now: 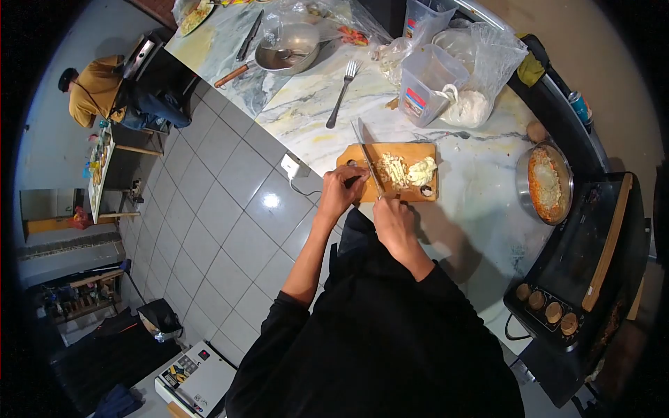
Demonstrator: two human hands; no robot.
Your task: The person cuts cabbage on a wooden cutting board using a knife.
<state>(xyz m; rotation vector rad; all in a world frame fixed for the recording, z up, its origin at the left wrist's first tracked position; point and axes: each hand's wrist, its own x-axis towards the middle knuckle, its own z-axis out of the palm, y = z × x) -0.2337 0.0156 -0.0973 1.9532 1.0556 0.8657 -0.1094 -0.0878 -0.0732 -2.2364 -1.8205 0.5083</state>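
Observation:
My right hand (394, 224) is wrapped round the handle of a kitchen knife (369, 159), whose blade points away from me across a wooden cutting board (429, 152). At the board's left end, my left hand (341, 189) has its fingers drawn together close to the blade; whatever they pinch is hidden. Right of the blade lie small chopped pale pieces (394, 171), and beyond them a heap of pale slices (421, 171). A dark round spot, perhaps a hole, shows at the board's lower right corner.
A fork (343, 95), a saucepan (287, 57) and another knife (249, 36) lie farther up the marble counter. Plastic containers (426, 87) and bags stand at the back. To the right are a pan of food (547, 182) and a black oven (578, 258). A person (101, 90) sits far left.

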